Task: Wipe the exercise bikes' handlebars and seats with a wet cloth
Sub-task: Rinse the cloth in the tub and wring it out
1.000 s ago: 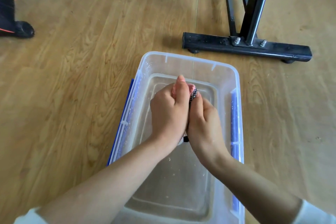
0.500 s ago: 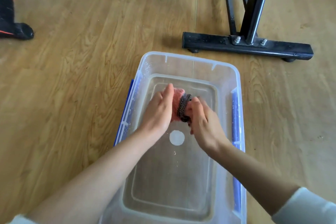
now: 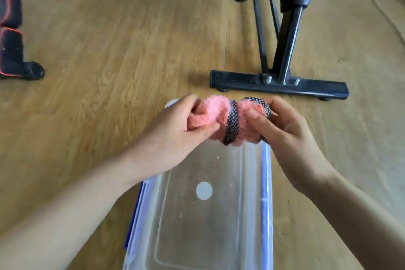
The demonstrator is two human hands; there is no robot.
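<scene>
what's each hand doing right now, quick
Left hand: closed, gripping one end of the pink cloth.
Right hand: closed, gripping the cloth's other end, above the clear tub.

Tub [image 3: 266,182] on floor [image 3: 109,50]. Cloth [image 3: 217,116] over tub's far end, L hand [image 3: 175,136] on its left end, R hand [image 3: 291,136] on right. Bike stand [image 3: 278,85] behind tub; other machine [image 3: 13,59] far left.

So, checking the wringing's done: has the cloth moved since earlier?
Yes: the cloth rose from the middle of the tub to its far rim, toward the bike base.
</scene>
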